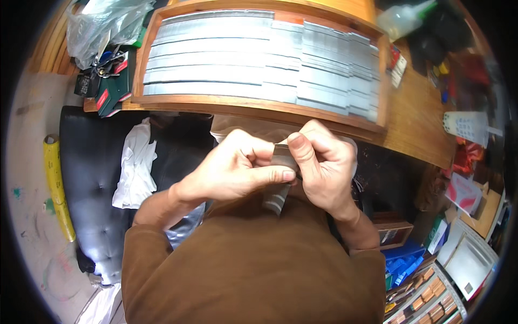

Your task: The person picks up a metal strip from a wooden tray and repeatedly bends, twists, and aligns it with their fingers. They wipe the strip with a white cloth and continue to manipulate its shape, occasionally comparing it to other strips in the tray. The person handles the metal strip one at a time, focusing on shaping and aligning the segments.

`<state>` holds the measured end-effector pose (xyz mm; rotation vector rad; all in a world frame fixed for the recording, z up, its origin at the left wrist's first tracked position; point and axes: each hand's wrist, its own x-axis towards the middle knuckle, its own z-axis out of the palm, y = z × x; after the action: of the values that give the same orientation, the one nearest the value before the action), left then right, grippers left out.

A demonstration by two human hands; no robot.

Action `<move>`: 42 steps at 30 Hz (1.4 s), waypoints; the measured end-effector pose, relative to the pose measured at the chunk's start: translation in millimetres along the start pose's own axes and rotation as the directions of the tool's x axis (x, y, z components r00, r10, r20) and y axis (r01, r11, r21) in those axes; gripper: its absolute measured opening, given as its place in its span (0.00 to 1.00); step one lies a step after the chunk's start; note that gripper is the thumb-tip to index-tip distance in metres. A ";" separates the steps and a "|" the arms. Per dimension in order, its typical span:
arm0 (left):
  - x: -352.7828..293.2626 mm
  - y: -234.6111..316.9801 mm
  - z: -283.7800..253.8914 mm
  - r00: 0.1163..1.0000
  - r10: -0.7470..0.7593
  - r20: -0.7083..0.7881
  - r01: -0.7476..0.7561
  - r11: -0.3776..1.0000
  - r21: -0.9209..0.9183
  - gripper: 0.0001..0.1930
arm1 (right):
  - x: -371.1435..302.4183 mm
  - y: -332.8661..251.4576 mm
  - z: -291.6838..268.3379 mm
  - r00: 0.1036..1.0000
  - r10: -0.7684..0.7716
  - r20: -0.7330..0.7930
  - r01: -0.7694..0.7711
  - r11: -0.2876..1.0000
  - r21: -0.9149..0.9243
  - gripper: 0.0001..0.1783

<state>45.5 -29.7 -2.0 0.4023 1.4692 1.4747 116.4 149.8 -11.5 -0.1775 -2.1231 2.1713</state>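
Both hands are raised before my chest, just short of the table's front edge. My left hand (240,162) pinches a thin grey metal-looking strip (283,156) between thumb and fingers. At the strip's other side, my right hand (326,167) grips it with the thumb pressed on top. The strip's lower part (275,198) shows below the thumbs; whether it is one piece or several stacked is hard to tell. Beyond the hands, a shallow wooden tray (259,102) holds rows of similar silvery strips (216,59), packed tightly.
The tray rests on a wooden table (415,129). Keys (105,67), dark boxes and a plastic bag (105,27) lie left of it. A squeeze bottle (402,20) and a cup (467,128) are at right. A black padded seat (91,178) with white cloth (136,167) stands left.
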 end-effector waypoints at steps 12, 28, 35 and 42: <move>-10.6 -65.9 -6.5 0.952 -0.296 -0.074 0.243 0.883 -0.401 0.09 | -12.4 70.4 11.1 0.829 0.479 0.288 -0.554 0.774 0.306 0.10; -12.1 -84.0 0.4 0.911 0.259 -0.322 -0.158 0.938 0.308 0.12 | -3.6 63.5 8.7 0.955 0.195 0.224 -0.208 0.978 0.035 0.07; -7.0 -97.7 0.5 0.846 0.411 -0.339 -0.290 0.889 0.354 0.12 | -3.3 70.0 9.6 0.949 0.166 0.268 -0.192 0.979 0.072 0.07; -5.7 -112.3 -3.8 0.861 0.400 -0.315 -0.270 0.883 0.383 0.12 | -1.4 68.8 14.0 0.952 0.167 0.259 -0.171 0.985 -0.006 0.08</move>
<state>89.3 -59.8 -101.2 0.6264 2.0599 1.6545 116.4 134.2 -79.9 -0.0802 -2.3018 2.4269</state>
